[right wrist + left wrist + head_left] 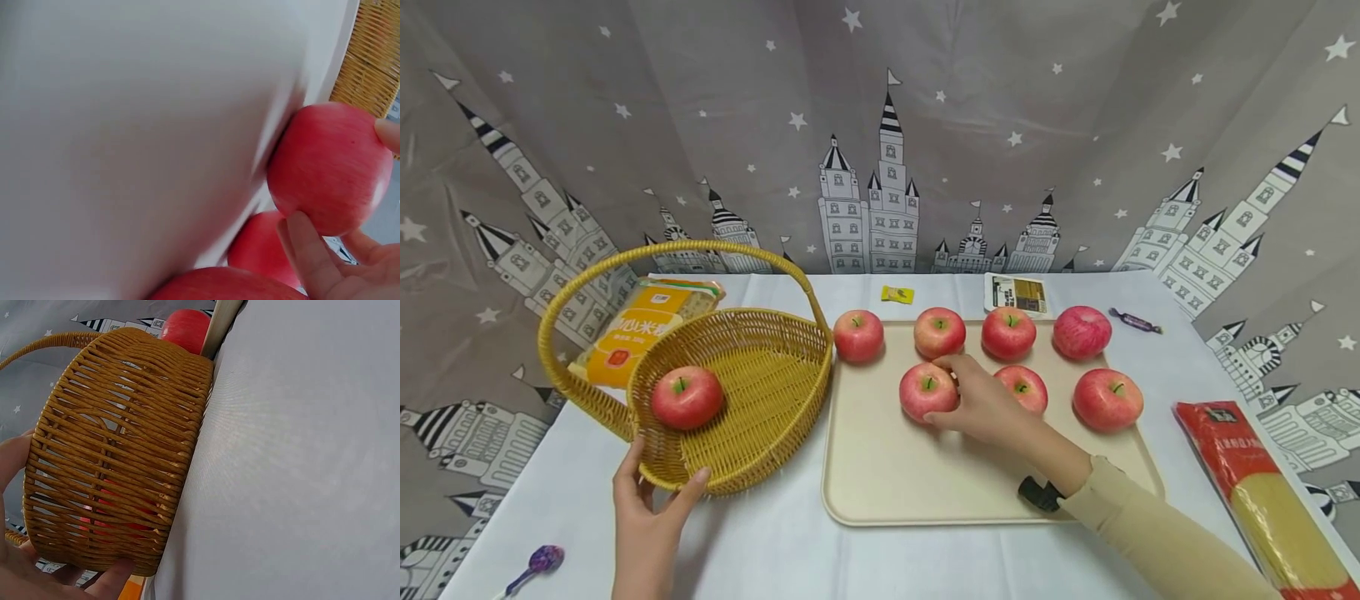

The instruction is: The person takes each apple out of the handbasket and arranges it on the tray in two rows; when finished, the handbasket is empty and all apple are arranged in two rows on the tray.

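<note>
A yellow wicker basket (767,454) with a tall arched handle stands on the left, with one red apple (688,397) inside it. My left hand (651,521) holds the near left end of the basket, fingers and thumb spread along its wall (119,444). On the beige tray (917,492), my right hand (981,400) grips a red apple (925,393) in the front row. Fingers and thumb press its sides in the right wrist view, where the apple (331,169) appears close to the tray surface. Several other apples (939,332) surround it in two rows.
Behind the basket lies an orange food packet (625,333). A yellow candy (897,294), a small flat pack (1018,295) and a purple wrapped candy (1136,321) lie beyond the tray. A red noodle packet (1262,492) is on the right, a lollipop (542,560) at front left.
</note>
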A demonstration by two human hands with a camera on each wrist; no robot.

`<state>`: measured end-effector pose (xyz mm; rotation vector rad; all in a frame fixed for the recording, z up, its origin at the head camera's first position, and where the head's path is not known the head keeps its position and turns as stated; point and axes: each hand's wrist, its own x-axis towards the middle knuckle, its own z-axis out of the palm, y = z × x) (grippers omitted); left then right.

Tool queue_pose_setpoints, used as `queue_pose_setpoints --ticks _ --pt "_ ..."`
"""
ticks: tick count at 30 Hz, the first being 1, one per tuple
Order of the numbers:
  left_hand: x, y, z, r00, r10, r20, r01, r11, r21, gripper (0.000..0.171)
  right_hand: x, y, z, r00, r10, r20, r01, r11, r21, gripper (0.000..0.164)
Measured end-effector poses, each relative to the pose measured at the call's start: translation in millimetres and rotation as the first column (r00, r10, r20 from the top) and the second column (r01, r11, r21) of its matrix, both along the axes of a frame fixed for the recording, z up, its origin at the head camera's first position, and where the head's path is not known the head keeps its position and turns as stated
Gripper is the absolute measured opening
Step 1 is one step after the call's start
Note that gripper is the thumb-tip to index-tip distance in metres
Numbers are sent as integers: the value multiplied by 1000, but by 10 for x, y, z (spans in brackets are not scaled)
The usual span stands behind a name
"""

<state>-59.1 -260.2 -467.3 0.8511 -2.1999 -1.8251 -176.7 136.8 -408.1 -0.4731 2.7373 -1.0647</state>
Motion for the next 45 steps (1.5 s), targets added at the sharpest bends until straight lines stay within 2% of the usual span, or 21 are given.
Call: queue_pose_setpoints --ticks 3,7,11,16,19,25,28,32,36,41,45 --pt "-2 -4 -4 1000 11 2 -11 1000 3 101 -9 -7 19 1000 0 19 0 1000 24 72" --pt "0 19 26 1000 21 8 -21 1000 0 100 -43 -18 78 999 14 -32 -13 1000 28 80" --pt "19 67 162 1000 15 23 -15 1000 -10 100 -85 -118 212 996 21 -90 -27 998 -59 79" --pt "52 154 373 1000 22 15 -22 1000 17 98 -122 -499 360 986 106 -129 -131 972 -196 71" --pt "68 185 449 999 31 24 -31 999 20 98 -110 -854 418 970 190 -149 -220 951 -215 70" --pt "79 187 448 999 38 14 -39 999 27 97 -112 -1696 448 917 365 -159 -384 916 -116 75" --pt "74 190 436 1000 24 -8 -24 999 30 97 -151 -2086 376 903 402 -151 -410 912 -22 79" --pt "64 198 436 1000 12 -19 -12 1000 26 96 -234 -2501 245 914 389 -114 -387 921 43 82" --pt "60 211 444 1000 20 -18 -19 999 36 96 -296 -2781 161 931 360 -61 -354 931 89 87" --pt "71 228 446 1000 11 -11 -11 999 32 97 -333 -2950 96 938 346 -6 -341 929 146 92" --pt "83 225 459 1000 9 -13 -8 1000 28 96 -329 -2986 76 944 330 9 -328 934 137 86"
